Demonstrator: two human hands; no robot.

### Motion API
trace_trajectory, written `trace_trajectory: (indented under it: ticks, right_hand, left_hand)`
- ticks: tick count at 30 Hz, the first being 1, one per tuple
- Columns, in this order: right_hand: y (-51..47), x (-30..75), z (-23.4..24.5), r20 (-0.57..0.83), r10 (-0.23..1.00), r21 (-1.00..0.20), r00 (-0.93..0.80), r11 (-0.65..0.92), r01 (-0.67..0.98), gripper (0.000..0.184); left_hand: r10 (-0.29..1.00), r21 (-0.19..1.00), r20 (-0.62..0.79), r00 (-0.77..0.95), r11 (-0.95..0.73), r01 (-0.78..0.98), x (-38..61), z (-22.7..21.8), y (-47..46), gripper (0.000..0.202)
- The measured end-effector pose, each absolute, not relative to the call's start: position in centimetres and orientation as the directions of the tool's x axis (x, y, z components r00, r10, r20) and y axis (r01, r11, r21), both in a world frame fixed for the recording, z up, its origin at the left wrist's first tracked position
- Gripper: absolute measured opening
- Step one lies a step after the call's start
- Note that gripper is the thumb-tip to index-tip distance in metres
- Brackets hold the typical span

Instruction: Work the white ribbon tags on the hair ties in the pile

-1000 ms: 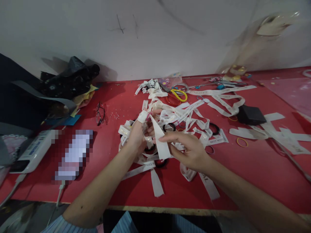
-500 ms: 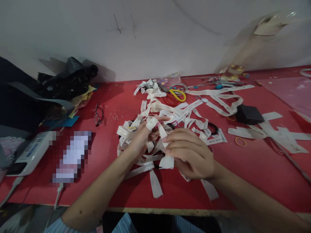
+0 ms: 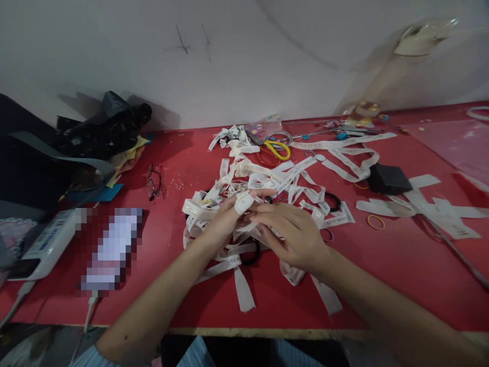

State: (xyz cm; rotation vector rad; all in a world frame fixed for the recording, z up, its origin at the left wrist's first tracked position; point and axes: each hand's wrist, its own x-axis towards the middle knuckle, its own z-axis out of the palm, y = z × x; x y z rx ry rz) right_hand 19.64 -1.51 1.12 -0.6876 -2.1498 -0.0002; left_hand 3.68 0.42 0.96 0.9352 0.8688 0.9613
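A white ribbon (image 3: 244,203) is looped around a finger of my left hand (image 3: 225,219), and that hand is closed on it. My right hand (image 3: 294,232) meets the left one from the right, its fingertips pinched on the same ribbon. Where the hands meet, part of the ribbon is hidden behind the fingers. Beneath and around both hands lies a tangled heap of printed white ribbons (image 3: 196,209), with loose tails (image 3: 244,289) running toward the table's front edge. A black hair tie (image 3: 333,202) lies to the right of the heap.
Yellow-handled scissors (image 3: 278,150) lie behind the heap on the red table (image 3: 168,311). To the left are eyeglasses (image 3: 153,183), a cabled phone (image 3: 112,250) and a white device (image 3: 49,244). A black block (image 3: 389,178) and a yellow elastic band (image 3: 376,221) are at right.
My right hand has moved up and left, closer to my left hand. The ribbon end that hung below its fingers is now drawn up between the hands.
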Motion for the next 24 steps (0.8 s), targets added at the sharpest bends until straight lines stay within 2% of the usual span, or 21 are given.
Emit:
trace_trajectory:
  ticks: [4,8,17,24]
  right_hand:
    - [-1.2,19.5,0.7,0.722,0.489,-0.181,-0.49,0.817,0.548,0.016]
    - [-1.0,19.4,0.5,0.706,0.485,-0.13,-0.515,0.805,0.579,0.016]
    - [-1.1,19.1,0.3,0.688,0.564,-0.278,-0.457,0.787,0.552,0.018]
    - [-0.8,19.3,0.5,0.711,0.531,-0.247,-0.461,0.802,0.544,0.018]
  left_hand:
    - [0.897,0.84,-0.229,0.379,0.379,-0.389,4.1,0.9,0.5,0.04]
    - [0.894,0.817,-0.236,0.38,0.394,-0.42,4.4,1.4,0.3,0.037]
    - [0.892,0.788,-0.328,0.311,0.44,-0.43,4.8,1.3,-0.2,0.038]
    - [0.87,0.775,-0.363,0.333,0.48,-0.411,5.2,0.7,-0.3,0.04]
